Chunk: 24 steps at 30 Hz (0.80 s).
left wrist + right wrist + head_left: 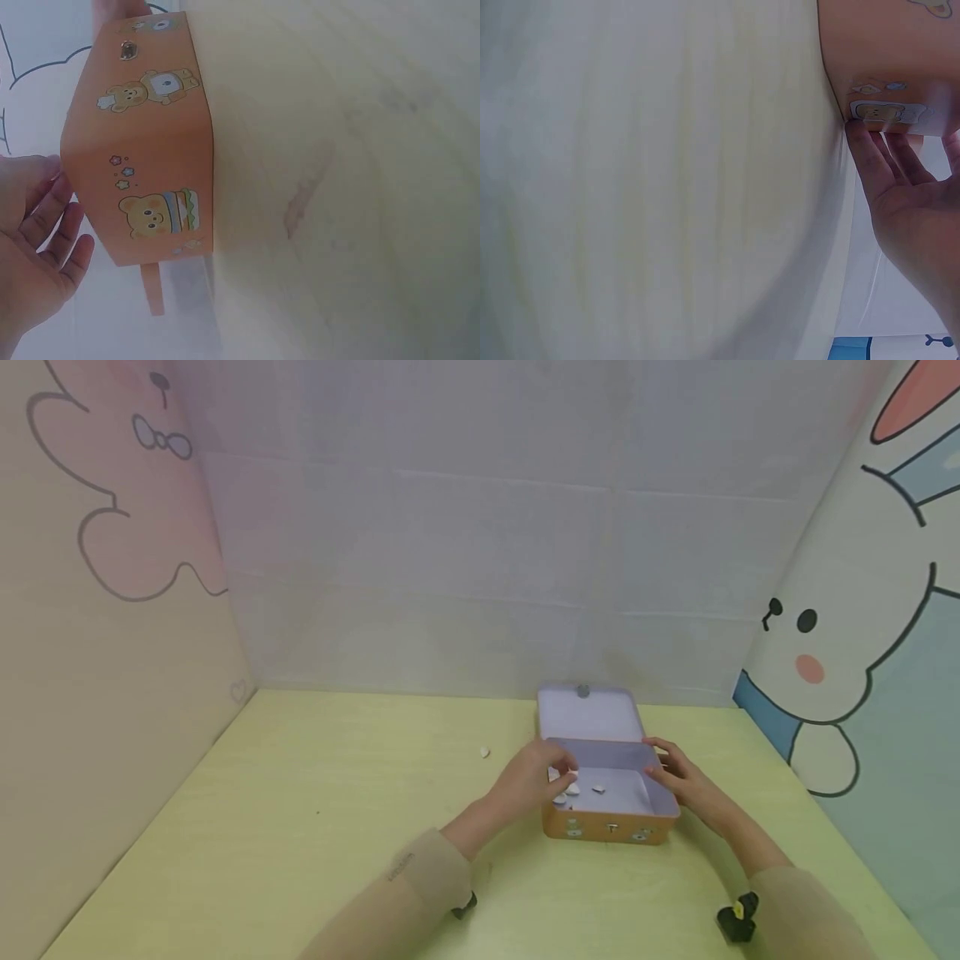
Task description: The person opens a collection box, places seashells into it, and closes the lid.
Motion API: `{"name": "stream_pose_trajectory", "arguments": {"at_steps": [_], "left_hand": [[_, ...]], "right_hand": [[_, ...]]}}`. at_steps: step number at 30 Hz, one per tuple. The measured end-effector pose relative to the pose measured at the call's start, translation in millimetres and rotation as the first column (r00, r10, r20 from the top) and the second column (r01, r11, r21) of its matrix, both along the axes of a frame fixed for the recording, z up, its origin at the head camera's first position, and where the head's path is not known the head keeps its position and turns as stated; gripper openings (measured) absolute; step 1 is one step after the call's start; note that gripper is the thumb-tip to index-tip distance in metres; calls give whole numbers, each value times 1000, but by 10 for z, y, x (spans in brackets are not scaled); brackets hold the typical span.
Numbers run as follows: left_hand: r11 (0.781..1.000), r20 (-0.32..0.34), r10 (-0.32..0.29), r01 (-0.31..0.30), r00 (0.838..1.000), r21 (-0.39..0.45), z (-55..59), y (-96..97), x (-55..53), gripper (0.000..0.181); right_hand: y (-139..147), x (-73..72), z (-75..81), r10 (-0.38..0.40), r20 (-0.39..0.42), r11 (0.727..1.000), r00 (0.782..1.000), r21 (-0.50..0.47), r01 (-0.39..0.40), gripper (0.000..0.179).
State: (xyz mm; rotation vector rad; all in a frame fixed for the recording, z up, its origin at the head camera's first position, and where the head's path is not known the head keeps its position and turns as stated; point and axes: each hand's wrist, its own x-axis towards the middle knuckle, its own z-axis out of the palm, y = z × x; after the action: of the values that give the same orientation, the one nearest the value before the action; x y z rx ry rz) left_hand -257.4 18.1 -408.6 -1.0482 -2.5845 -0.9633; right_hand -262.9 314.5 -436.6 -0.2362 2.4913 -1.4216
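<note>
An orange tin box (609,828) with bear stickers stands on the yellow-green table, its lid (588,714) tipped back open. Several small white pieces (597,789) lie on its pale floor. My left hand (536,777) hovers at the box's left rim, fingers over the inside. In the left wrist view this left hand (37,247) is spread open beside the box's side wall (142,142) and holds nothing. My right hand (678,772) lies against the right wall; in the right wrist view its straight fingers (877,150) touch the box (885,52).
One small white piece (484,752) lies on the table (300,827) left of the box. Cartoon-printed walls close in the table at the left, back and right. Black wrist mounts (737,920) show near the front edge.
</note>
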Motion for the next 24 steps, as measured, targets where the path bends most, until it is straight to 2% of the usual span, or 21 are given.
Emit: {"name": "stream_pose_trajectory", "arguments": {"at_steps": [6,9,15,21,24], "left_hand": [[998,-59,-3,-1,998,-69,-62,90,-19,7],[995,-53,10,-15,999,-99,-59,118,-16,7],[988,-30,17,-21,999,-154,-40,148,-81,9],[988,-44,-32,25,999,-154,-41,98,-171,14],[989,-55,-54,45,997,-142,26,36,-180,15]], "right_hand": [[3,-5,-14,-1,-1,1000,1000,0,1,61],[13,-1,-12,7,-10,1000,1000,0,-7,61],[23,-23,-20,-7,-9,1000,1000,-11,7,60],[23,-53,-23,-17,-5,1000,1000,-10,17,59],[13,-60,-4,-20,-4,1000,1000,-17,20,60]]}}
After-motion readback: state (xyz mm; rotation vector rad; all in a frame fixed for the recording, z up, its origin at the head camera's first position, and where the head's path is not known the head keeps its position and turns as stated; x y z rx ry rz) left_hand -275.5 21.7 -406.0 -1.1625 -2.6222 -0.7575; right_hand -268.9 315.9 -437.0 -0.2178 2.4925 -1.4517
